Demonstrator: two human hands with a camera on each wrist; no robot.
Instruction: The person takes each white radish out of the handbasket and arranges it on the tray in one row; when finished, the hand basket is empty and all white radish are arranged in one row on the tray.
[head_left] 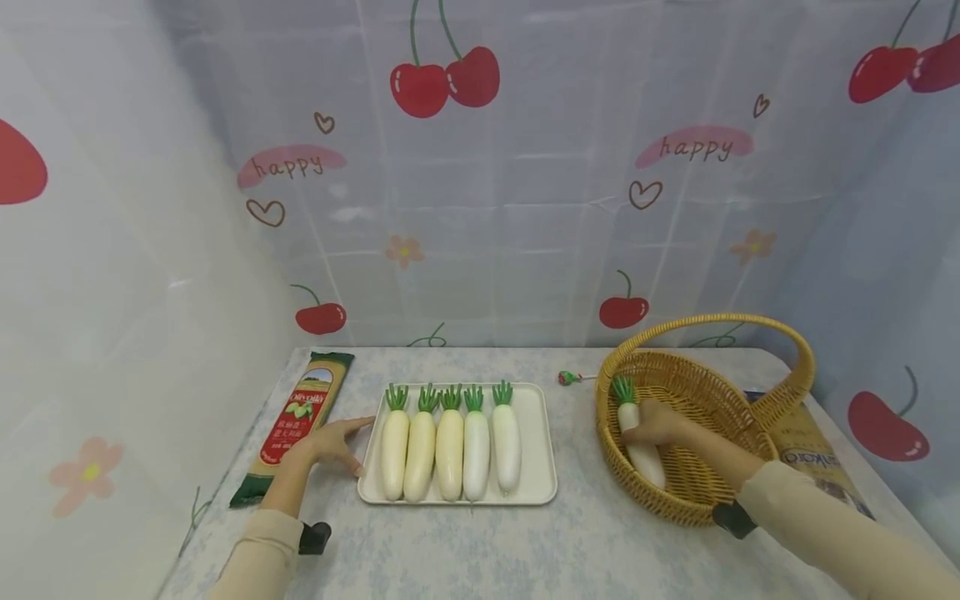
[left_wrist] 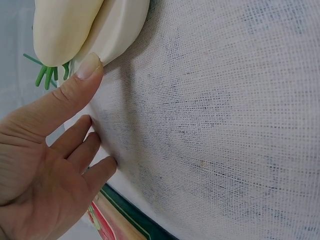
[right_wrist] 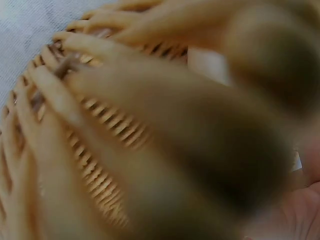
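My right hand reaches into a wicker basket and grips a white radish with a green top. The radish lies along the basket's left inner side. In the right wrist view blurred basket weave fills most of the picture, and little of the hand shows. On the left, my left hand spreads its thumb and fingers at the left rim of a white tray. Several radishes lie side by side there, tops away from me. The left wrist view shows the thumb right at the tray's edge.
A green and red pasta packet lies beyond the left forearm. Behind the basket's right side is a brown packet. A small red and green lollipop lies left of the basket. A cherry-print curtain backs the table.
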